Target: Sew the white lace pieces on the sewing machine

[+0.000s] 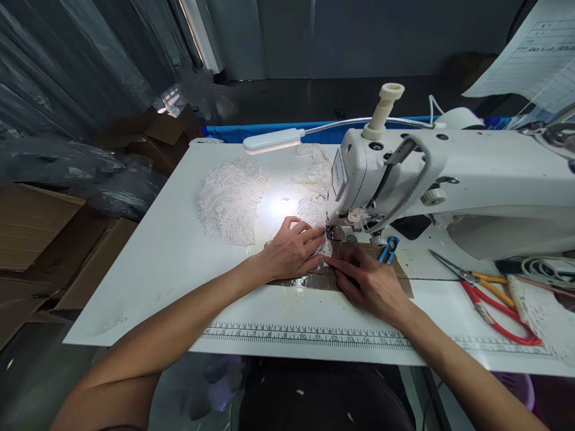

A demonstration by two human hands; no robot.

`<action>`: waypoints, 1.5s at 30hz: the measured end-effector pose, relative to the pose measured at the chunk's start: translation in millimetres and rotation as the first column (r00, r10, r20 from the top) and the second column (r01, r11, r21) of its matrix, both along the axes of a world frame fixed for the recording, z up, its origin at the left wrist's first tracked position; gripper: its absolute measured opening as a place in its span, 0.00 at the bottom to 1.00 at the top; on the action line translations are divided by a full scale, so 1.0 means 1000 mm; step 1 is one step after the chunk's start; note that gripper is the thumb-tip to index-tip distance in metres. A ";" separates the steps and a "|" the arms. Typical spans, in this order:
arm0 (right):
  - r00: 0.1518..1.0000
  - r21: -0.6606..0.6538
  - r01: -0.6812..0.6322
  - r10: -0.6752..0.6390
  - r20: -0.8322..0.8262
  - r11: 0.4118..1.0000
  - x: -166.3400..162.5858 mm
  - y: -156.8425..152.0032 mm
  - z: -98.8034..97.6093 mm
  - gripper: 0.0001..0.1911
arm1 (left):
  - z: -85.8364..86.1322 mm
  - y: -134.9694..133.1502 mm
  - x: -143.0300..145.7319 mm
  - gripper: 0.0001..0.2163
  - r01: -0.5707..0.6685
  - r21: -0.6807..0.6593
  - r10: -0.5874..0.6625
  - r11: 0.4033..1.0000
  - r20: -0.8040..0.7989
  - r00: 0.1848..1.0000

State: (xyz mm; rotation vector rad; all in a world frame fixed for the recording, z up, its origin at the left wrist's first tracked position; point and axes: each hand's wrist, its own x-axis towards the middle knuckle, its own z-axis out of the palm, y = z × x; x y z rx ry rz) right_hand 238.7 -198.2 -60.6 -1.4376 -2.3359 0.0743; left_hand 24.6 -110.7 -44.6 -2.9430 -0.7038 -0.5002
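White lace fabric (327, 249) lies under the needle area of a white sewing machine (359, 170). My left hand (294, 248) rests flat on the lace, its fingers stretched toward the presser foot. Close by on the right, my right hand (371, 281) has its thumb and index finger pinched at the lace's near edge; the other fingers curl under. Beneath both hands is a brown taped sheet (309, 280) on the machine bed. Just beyond my right hand lie small blue thread snips (389, 249).
Lace pieces (233, 200) lie left and behind the needle. A lit lamp (273, 141) hangs above. Scissors with red and orange handles (494, 305) lie right, near more lace (541, 314). A ruler strip (314, 339) runs along the front edge. Cardboard boxes (90, 263) stand left.
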 end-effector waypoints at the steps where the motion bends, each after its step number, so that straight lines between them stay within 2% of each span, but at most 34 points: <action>1: 1.000 0.003 0.002 -0.002 -0.002 1.000 0.000 0.000 0.000 0.18 | 0.001 0.000 0.000 0.15 0.000 0.011 0.000 1.000 -0.009 1.000; 14: 1.000 -0.031 0.016 -0.016 -0.016 0.999 -0.001 0.001 0.000 0.17 | -0.002 0.001 0.002 0.13 0.039 0.023 -0.039 0.999 0.003 0.999; 24: 1.000 -0.033 -0.003 0.003 0.007 0.999 0.002 0.001 -0.002 0.19 | -0.005 -0.001 0.003 0.09 0.079 0.033 -0.082 0.996 0.138 0.987; 33: 1.000 -0.049 0.011 -0.010 0.026 0.999 0.000 0.001 0.002 0.18 | -0.004 0.001 0.003 0.09 0.066 0.035 -0.070 0.997 0.115 0.991; 38: 0.996 -0.023 0.028 -0.026 0.086 0.999 -0.001 0.003 0.003 0.18 | -0.005 0.002 0.002 0.09 0.039 0.030 -0.042 0.999 0.103 0.994; 45: 0.976 -0.066 0.087 -0.072 0.205 0.994 -0.004 0.008 0.009 0.21 | -0.001 0.002 0.005 0.10 -0.024 0.029 0.023 0.999 0.036 0.999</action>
